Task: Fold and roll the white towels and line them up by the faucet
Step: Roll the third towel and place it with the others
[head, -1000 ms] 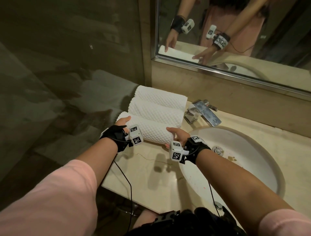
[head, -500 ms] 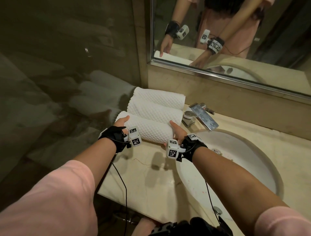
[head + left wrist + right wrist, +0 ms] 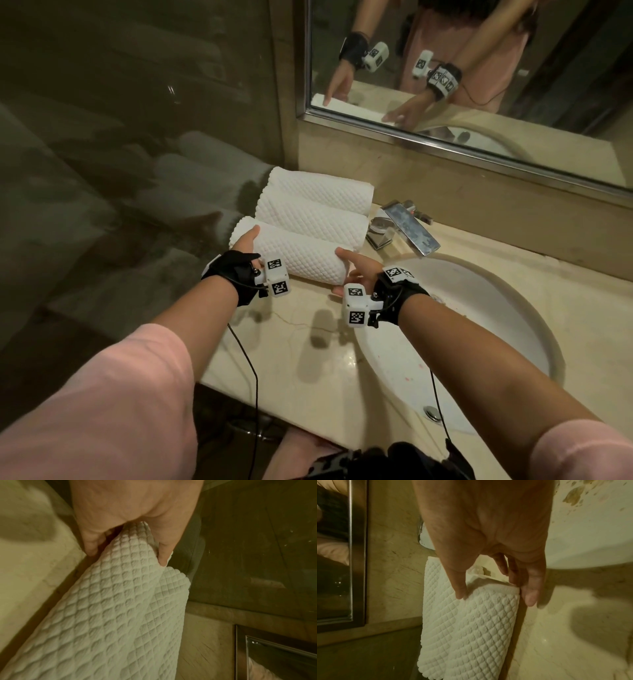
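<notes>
Here the nearest towel roll (image 3: 301, 260) lies just left of the faucet (image 3: 404, 229), touching two more rolls (image 3: 308, 219) lined up behind it. Left hand (image 3: 245, 241) and right hand (image 3: 356, 270) each clasp one end, thumb on top. The basin (image 3: 479, 325) opens in front of the faucet, the mirror (image 3: 565, 68) behind it.

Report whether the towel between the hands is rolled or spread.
Rolled: the nearest towel forms a cylinder, the left hand and right hand holding its ends.

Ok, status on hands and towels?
Left hand and right hand grip the ends of the nearest white quilted towel roll. Two more rolls behind, beside the chrome faucet. Nothing in the way.
</notes>
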